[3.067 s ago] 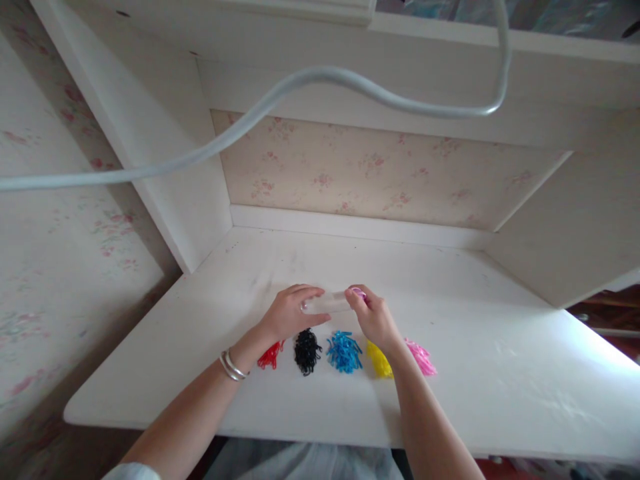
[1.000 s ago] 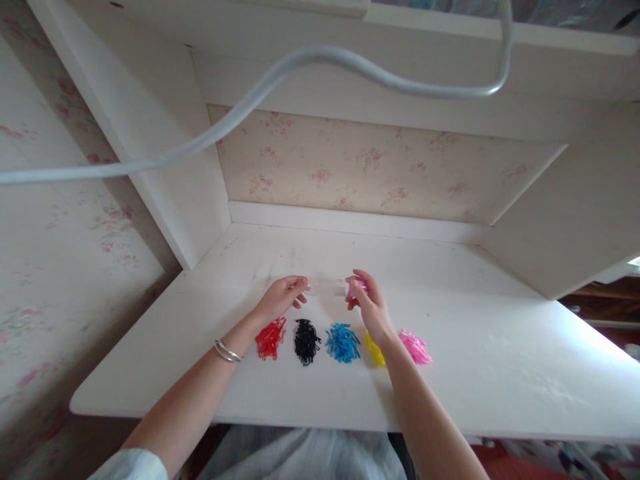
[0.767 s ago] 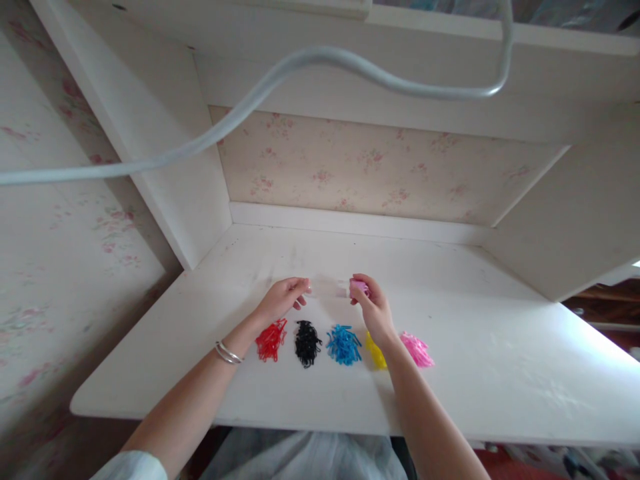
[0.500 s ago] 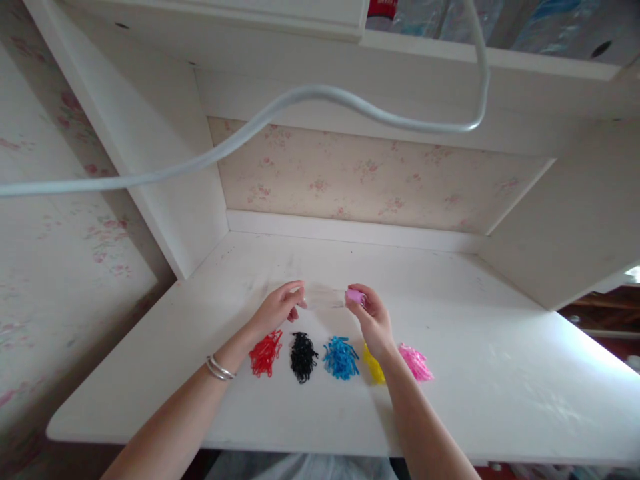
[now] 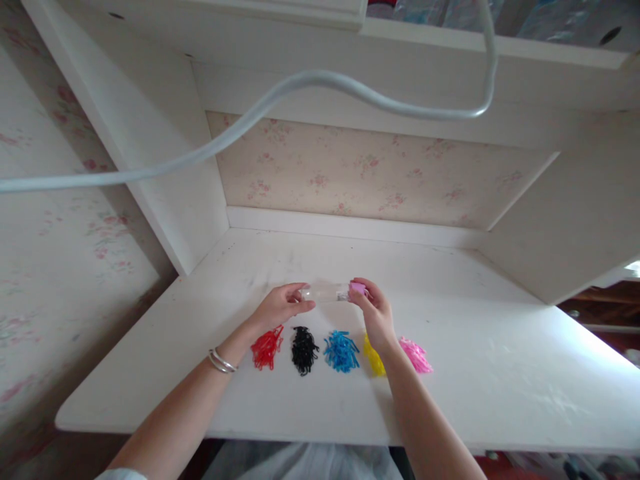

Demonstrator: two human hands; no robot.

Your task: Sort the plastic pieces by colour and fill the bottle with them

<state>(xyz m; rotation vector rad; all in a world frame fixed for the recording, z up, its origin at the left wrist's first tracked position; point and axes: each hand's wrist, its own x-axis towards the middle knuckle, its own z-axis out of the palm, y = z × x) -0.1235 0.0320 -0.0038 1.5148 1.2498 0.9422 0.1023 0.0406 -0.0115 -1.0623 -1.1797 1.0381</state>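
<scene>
The small clear bottle (image 5: 327,292) lies on its side in the air just above the desk (image 5: 500,393), held between both hands behind a row of coloured piles. It looks light and stiff, probably thin plastic, smooth and a little slippery, so a pinch at each end suits it better than a squeeze at its middle. The left hand (image 5: 280,308) grips the bottom end with fingertips and thumb. The right hand (image 5: 376,313) is closed around the pink cap (image 5: 358,288) at the other end.

Just in front of the hands, five loose heaps of small pieces lie side by side: red pile (image 5: 267,348), black pile (image 5: 304,349), blue pile (image 5: 341,350), yellow pile (image 5: 373,355), partly behind the right wrist, and pink pile (image 5: 416,355). A silver bracelet (image 5: 221,361) sits on the left wrist. A pale cable (image 5: 300,83) loops overhead.
</scene>
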